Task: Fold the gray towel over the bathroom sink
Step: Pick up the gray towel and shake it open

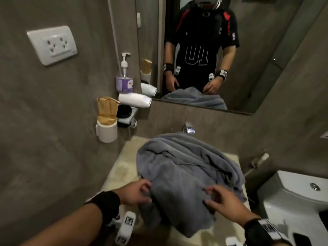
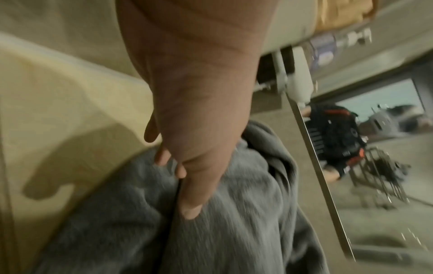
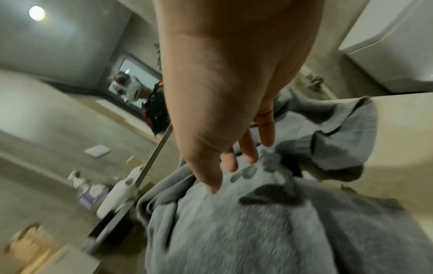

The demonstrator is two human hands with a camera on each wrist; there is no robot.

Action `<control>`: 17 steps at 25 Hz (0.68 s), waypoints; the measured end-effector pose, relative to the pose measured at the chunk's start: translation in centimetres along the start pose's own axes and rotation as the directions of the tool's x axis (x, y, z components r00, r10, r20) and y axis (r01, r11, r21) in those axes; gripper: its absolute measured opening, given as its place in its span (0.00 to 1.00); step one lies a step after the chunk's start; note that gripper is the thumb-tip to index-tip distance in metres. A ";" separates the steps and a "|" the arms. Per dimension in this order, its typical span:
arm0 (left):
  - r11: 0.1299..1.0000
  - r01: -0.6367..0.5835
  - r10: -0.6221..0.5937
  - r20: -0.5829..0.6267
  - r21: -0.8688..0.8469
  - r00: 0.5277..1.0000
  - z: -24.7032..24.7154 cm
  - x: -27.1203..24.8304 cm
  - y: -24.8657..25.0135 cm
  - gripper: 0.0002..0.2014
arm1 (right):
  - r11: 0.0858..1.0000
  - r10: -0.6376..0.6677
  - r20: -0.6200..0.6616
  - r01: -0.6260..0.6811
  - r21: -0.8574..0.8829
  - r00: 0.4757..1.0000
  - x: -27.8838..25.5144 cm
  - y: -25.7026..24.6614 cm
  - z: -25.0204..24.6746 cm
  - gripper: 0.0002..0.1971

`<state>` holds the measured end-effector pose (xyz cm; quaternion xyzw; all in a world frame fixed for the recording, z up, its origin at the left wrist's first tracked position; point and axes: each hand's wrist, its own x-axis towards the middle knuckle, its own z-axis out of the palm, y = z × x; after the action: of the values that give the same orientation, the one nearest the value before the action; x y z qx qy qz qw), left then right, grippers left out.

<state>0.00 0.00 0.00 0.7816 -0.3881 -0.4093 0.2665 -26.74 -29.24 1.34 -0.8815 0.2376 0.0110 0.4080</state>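
A rumpled gray towel [image 1: 186, 167] lies heaped over the beige sink counter [image 1: 120, 167], hiding the basin, and its near end hangs over the front edge. My left hand [image 1: 148, 192] is at the towel's near left edge. In the left wrist view the thumb [image 2: 191, 209] lies along a fold of the towel [image 2: 234, 231] and the fingers are loosely bent beside it. My right hand [image 1: 207, 196] hovers just above the near middle with fingers spread. In the right wrist view its fingertips [image 3: 250, 157] cast shadows on the towel [image 3: 269, 231].
The chrome faucet [image 1: 189, 129] pokes out behind the towel. A white mug with a brown paper bag [image 1: 106, 130], a pump bottle [image 1: 124, 80] and stacked white cups [image 1: 134, 100] crowd the back left corner. A toilet tank [image 1: 292, 196] stands close on the right. A mirror [image 1: 266, 50] hangs above.
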 end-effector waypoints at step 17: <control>0.906 -0.117 0.199 -0.166 0.406 0.966 -1.9 3.3 6.0 0.05 | 0.982 -0.158 -0.386 0.104 -0.159 0.909 2.1 -9.8 0.7 0.09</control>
<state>0.47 -5.86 3.95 0.8227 -0.4952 -0.2178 0.1749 -20.50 -24.14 7.42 -0.9050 0.2542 -0.1791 0.2904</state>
